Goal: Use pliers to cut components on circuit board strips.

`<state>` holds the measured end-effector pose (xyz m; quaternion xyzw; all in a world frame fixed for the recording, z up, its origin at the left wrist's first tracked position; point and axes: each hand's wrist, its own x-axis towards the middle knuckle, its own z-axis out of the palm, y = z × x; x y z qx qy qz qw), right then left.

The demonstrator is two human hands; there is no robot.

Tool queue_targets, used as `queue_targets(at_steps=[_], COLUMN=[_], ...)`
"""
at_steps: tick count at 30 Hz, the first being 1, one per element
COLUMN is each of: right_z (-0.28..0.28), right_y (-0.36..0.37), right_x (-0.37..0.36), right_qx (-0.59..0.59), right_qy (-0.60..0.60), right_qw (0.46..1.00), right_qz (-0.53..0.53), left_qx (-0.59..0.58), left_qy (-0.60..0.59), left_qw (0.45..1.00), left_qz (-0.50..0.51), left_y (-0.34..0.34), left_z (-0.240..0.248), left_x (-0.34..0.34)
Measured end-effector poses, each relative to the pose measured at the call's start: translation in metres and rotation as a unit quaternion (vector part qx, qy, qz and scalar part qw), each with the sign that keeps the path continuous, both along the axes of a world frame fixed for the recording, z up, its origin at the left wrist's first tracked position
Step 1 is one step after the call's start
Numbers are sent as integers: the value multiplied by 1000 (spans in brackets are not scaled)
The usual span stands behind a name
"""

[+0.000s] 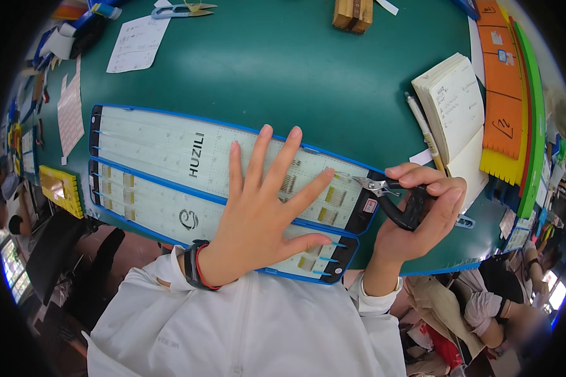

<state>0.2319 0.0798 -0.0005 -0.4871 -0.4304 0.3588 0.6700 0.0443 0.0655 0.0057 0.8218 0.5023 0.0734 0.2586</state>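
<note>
A long, narrow, blue-edged case [163, 141] with two pale lined halves lies opened out on the table in front of me. Fine lines run along it, and groups of small thin pieces, too small to name, sit in rows on both halves. My left hand [248, 217] rests across the case, fingers spread and holding nothing. Beside the case's right end, my right hand [443, 213] is closed around black-handled pliers [399, 217]. Their short metal jaws point left, over the upper half's right corner, close to the thin lines there. Whether the jaws grip anything cannot be made out.
An open notebook [449, 94] and a pen [426, 132] lie at the right, near orange, yellow and green strips [500, 81]. Far off are thread snips [182, 11], a written paper [138, 41] and a wooden block [353, 14]. Another person [484, 308] sits at lower right.
</note>
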Motion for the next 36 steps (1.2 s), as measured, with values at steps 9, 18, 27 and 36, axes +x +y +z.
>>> queue_targets(at_steps=[9,18,27,36], right_z=[-2,-2,-4,-4], right_y=[3,2,1,1], right_x=[-4,-3,-1,-1], right_qx=[-2,10,7,8], right_qy=[-4,-1,-13,-22], right_qw=[1000,999,999,999], right_qz=[-22,-41,-41,-45], left_qx=[13,15,14,11], left_qy=[6,-5,-1,-1], left_qw=[1000,1000,1000,1000], left_qz=[5,19,13,15], left_y=[0,1,0,0], left_z=[-3,-3,-3,-3], left_x=[1,2,1,1])
